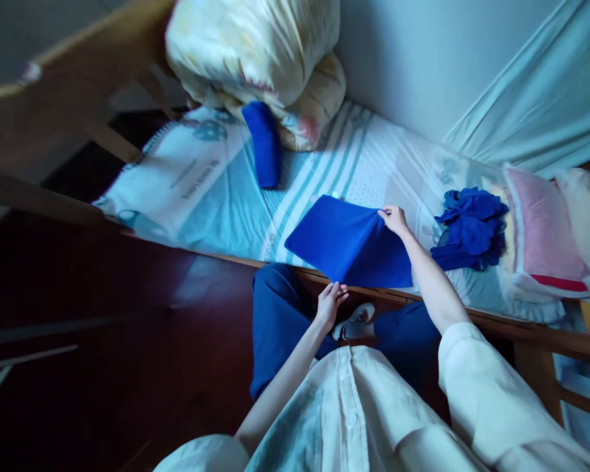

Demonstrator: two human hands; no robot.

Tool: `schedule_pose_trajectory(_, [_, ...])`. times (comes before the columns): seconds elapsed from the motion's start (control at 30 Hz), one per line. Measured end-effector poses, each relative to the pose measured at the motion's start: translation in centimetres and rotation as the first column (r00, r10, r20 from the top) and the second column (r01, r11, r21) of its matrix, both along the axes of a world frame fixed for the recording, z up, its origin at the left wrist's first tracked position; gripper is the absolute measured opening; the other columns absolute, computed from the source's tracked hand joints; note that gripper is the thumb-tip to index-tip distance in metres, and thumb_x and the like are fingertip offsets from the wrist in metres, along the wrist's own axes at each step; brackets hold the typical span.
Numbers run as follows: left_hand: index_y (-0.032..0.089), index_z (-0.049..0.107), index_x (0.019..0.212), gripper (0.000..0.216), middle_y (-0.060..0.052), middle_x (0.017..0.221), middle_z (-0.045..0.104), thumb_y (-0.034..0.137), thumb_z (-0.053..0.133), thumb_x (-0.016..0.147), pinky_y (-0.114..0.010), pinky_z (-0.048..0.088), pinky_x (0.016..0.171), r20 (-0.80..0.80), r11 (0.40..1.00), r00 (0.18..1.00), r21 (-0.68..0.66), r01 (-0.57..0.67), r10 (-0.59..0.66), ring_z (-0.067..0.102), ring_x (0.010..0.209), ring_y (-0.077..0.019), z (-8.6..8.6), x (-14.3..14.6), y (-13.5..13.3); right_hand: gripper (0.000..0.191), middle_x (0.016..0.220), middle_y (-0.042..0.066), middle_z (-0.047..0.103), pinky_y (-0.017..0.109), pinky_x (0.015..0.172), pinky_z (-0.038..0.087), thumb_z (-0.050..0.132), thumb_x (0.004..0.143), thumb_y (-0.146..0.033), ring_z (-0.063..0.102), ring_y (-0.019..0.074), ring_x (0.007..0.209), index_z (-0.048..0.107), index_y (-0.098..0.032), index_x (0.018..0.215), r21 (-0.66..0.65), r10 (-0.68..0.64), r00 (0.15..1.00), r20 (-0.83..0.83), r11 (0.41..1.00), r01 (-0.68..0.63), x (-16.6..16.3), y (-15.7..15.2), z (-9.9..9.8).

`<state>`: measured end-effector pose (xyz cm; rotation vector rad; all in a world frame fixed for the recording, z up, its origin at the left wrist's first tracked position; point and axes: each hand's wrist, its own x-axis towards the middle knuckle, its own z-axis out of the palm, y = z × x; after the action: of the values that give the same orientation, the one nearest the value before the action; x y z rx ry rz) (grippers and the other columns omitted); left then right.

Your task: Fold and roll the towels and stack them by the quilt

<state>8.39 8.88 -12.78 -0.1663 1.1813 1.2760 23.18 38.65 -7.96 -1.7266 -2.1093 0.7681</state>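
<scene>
Lying on the bed: blue cloth (347, 246), a bright blue piece folded flat into a rough rectangle, at the near edge of the mattress, its near corner hanging just over the wooden bed rail (521, 324).
Right hand: right hand (394, 219) stretched forward on a straight arm, fingers closed in a pinch on the cloth's far right corner, lifting it slightly.
Left hand: left hand (330, 303) held low at the cloth's near edge, fingers loosely curled and part open, tips touching or just under the hanging corner; whether they grip it cannot be told.
Other cloths: rolled blue cloth (264, 143) lies further off to the left, against a bundled quilt (260, 52); a crumpled heap of blue cloths (469, 229) sits right of the right hand, just beside a pink pillow (543, 229).
Surface: striped sheet (216, 190) in pale blue and white covers the mattress.
Room: pale wall (413, 59) behind the bed, a light curtain (541, 98) at far right, dark reddish floor (103, 341) at left.
Person: white shirt sleeves, blue trousers, knees against the rail.
</scene>
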Motion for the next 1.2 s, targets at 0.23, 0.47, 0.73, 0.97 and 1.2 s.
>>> schedule_pose_trajectory(0.23, [0.018, 0.063, 0.075, 0.058, 0.004, 0.067, 0.057, 0.067, 0.087, 0.054, -0.023, 0.045, 0.066, -0.412, 0.992, 0.911, 0.120, 0.027, 0.025, 0.056, 0.068, -0.0115, 3.5, -3.6, -0.9, 0.016, 0.079, 0.008, 0.078, 0.033, 0.073, 0.058, 0.072, 0.081, -0.034, 0.073, 0.0229, 0.074, 0.072, -0.018, 0.079, 0.008, -0.060, 0.936, -0.346, 0.998, 0.067, 4.3, -6.2, 7.0])
schedule_pose_trajectory(0.47, [0.017, 0.065, 0.074, 0.071, 0.000, 0.072, 0.061, 0.084, 0.076, 0.054, -0.026, 0.047, 0.073, -0.644, 0.907, 0.762, 0.361, 0.217, 0.074, 0.058, 0.077, -0.0158, 10.2, -8.1, 3.8, 0.041, 0.076, 0.007, 0.076, 0.030, 0.070, 0.054, 0.078, 0.070, -0.057, 0.070, 0.0209, 0.074, 0.071, -0.017, 0.077, 0.073, -0.061, 0.774, -0.630, 0.988, 0.137, 8.0, -10.1, 11.3])
schedule_pose_trajectory(0.73, [0.017, 0.064, 0.093, 0.071, 0.000, 0.077, 0.063, 0.070, 0.085, 0.051, -0.027, 0.049, 0.068, -0.669, 0.898, 0.722, 0.409, 0.160, 0.176, 0.060, 0.072, -0.0132, 17.2, -10.7, 9.9, 0.060, 0.086, 0.004, 0.076, 0.028, 0.074, 0.055, 0.090, 0.061, -0.051, 0.067, 0.0162, 0.078, 0.076, -0.017, 0.108, 0.079, 0.014, 0.606, -0.795, 0.994, 0.081, 10.2, -13.1, 15.4])
schedule_pose_trajectory(0.97, [0.017, 0.067, 0.094, 0.061, 0.000, 0.079, 0.066, 0.048, 0.092, 0.047, -0.025, 0.050, 0.068, -0.641, 0.788, 0.748, 0.545, 0.287, 0.170, 0.062, 0.072, -0.0128, 21.3, -11.0, 11.9, 0.060, 0.082, 0.006, 0.076, 0.032, 0.078, 0.057, 0.092, 0.058, -0.055, 0.069, 0.0185, 0.078, 0.078, -0.015, 0.100, 0.113, -0.030, 0.566, -0.824, 0.970, 0.215, 10.7, -14.5, 17.4])
schedule_pose_trajectory(1.2, [0.017, 0.074, 0.096, 0.039, -0.003, 0.081, 0.074, 0.036, 0.078, 0.063, -0.026, 0.050, 0.071, -0.868, 0.764, 0.420, 0.456, 0.457, 0.267, 0.068, 0.077, -0.0174, 22.0, -10.6, 11.9, 0.059, 0.089, 0.009, 0.079, 0.036, 0.086, 0.057, 0.094, 0.053, -0.056, 0.073, 0.0234, 0.089, 0.078, -0.015, 0.094, 0.045, -0.111, 0.531, -0.840, 0.961, 0.272, 11.9, -15.8, 18.0])
